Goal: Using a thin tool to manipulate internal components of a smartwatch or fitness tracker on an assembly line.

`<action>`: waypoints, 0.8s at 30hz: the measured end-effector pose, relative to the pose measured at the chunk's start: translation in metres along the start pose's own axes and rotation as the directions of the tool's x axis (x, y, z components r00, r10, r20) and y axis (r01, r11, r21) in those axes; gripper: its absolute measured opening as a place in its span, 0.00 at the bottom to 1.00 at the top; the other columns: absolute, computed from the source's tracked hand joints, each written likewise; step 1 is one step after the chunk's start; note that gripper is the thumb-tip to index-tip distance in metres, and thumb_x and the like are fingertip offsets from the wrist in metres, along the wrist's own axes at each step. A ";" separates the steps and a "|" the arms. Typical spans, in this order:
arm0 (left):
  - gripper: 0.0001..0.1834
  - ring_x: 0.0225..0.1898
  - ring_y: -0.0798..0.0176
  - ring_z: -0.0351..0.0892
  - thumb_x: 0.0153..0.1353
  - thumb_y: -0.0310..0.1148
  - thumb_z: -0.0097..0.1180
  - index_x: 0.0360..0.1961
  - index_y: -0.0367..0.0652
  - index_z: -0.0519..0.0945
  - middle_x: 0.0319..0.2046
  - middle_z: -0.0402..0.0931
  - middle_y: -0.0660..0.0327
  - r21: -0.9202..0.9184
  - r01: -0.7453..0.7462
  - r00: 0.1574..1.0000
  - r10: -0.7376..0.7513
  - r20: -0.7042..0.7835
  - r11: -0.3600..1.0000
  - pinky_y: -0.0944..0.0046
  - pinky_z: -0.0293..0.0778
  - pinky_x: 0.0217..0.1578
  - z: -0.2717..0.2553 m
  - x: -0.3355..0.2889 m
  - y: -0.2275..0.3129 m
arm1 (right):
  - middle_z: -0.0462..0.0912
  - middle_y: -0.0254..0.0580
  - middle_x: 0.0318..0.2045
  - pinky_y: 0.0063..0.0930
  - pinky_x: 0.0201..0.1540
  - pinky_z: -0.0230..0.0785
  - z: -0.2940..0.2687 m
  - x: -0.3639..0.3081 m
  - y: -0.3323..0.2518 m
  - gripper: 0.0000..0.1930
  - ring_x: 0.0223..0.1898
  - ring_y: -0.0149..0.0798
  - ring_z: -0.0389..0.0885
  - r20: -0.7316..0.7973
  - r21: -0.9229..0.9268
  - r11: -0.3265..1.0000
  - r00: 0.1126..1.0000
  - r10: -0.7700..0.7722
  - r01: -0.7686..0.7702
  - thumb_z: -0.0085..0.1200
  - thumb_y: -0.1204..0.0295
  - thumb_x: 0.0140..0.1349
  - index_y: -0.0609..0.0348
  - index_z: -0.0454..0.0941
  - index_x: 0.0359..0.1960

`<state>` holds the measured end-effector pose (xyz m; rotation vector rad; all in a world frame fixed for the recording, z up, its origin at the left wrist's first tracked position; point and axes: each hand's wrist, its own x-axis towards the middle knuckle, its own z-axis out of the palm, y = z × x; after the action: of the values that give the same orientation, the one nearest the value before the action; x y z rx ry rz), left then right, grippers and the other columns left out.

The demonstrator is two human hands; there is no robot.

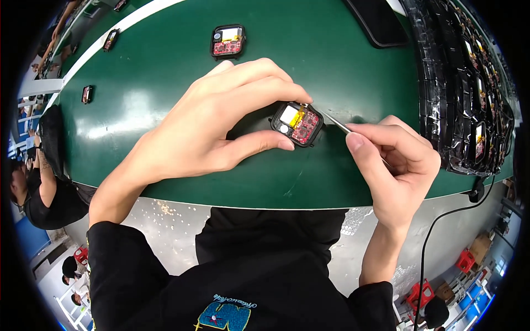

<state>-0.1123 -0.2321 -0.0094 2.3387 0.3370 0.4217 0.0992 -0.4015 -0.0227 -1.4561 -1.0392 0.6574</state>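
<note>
Smartwatch module (296, 123) pinched in left hand (212, 124); right hand (395, 165) at its 3 o'clock grips tweezers (335, 123) touching it.

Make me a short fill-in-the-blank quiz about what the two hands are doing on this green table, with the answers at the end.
1. The left hand grips a small open device between thumb and ____.
2. The right hand holds thin metal ____ to the device's edge.
3. A second open device lies farther off on the ____ table.

Missing words: fingers; tweezers; green
</note>
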 end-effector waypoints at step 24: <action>0.33 0.30 0.66 0.71 0.45 0.41 0.86 0.53 0.38 0.91 0.34 0.83 0.62 0.001 0.034 0.998 -0.033 0.053 0.999 0.65 0.68 0.34 -0.009 0.006 -0.009 | 0.82 0.31 0.25 0.17 0.24 0.53 0.009 0.001 -0.004 0.11 0.22 0.18 0.69 0.102 -0.350 0.905 0.970 -0.221 0.243 0.72 0.88 0.56 0.69 0.93 0.41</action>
<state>-0.1109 -0.2177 -0.0087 2.3362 0.3503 0.3430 0.0911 -0.3963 -0.0200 -1.5977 -1.4122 0.3498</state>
